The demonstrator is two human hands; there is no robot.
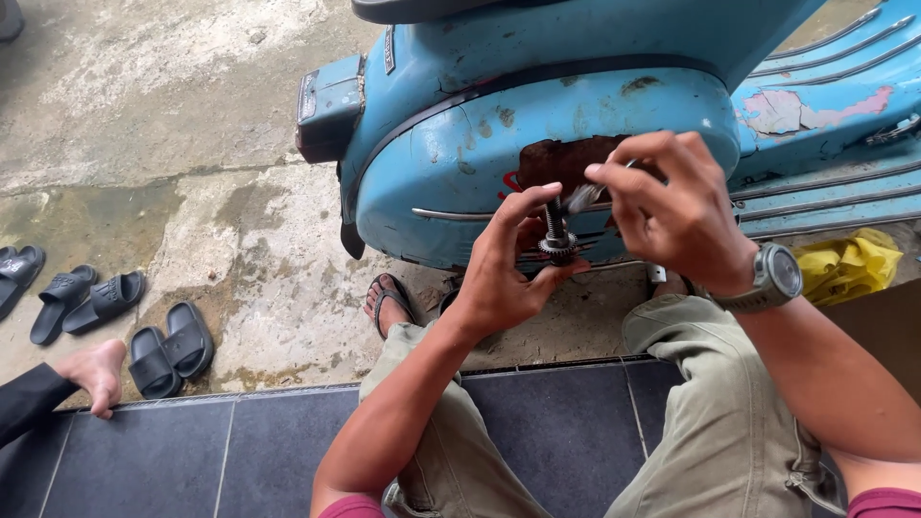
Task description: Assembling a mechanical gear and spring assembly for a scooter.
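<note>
- Left hand, middle of frame: holding small metal gear part upright.
- Right hand, just right: pinching small brush against it.
- Cleaning step; next, gentle strokes, steady grip.
- Blue scooter behind, upper frame.

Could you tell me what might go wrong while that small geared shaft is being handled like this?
1. The geared shaft rests only in the left hand's fingertips, above bare concrete; it could slip and fall.
2. The right hand works a blurred brush-like tool near those fingers and could nick them.
</note>
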